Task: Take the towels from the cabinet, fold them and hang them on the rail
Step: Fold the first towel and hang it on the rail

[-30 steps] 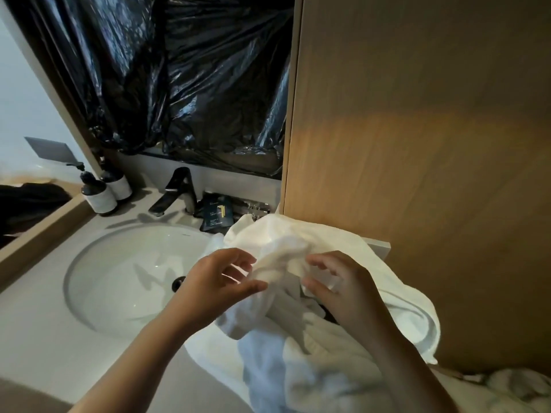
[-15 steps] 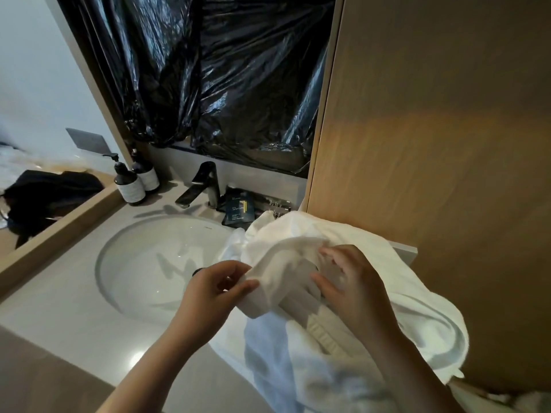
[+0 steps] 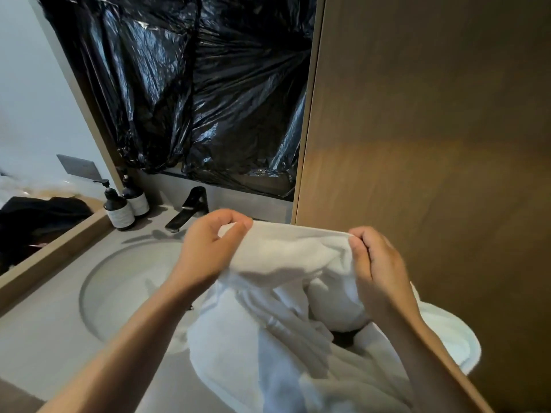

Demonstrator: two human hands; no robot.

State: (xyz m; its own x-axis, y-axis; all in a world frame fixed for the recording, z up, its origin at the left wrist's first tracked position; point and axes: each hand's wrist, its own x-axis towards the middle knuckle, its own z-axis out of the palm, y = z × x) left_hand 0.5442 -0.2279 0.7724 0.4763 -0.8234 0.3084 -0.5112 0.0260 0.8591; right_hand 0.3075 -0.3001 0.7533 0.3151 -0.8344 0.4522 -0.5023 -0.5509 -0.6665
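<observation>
Head view: a white terry towel [image 3: 286, 254] fills the lower centre of the frame, its top edge stretched taut between both hands. The rest falls in a crumpled heap onto the bench [image 3: 44, 338], overlapping the right rim of the sink [image 3: 119, 293]. Two dark pump bottles [image 3: 119, 211] at centre left carry pale labels, their writing too small to read. The left hand [image 3: 208, 248] pinches the edge's left end with curled fingers [image 3: 235, 217]. The right hand [image 3: 378, 263] pinches the right end likewise.
</observation>
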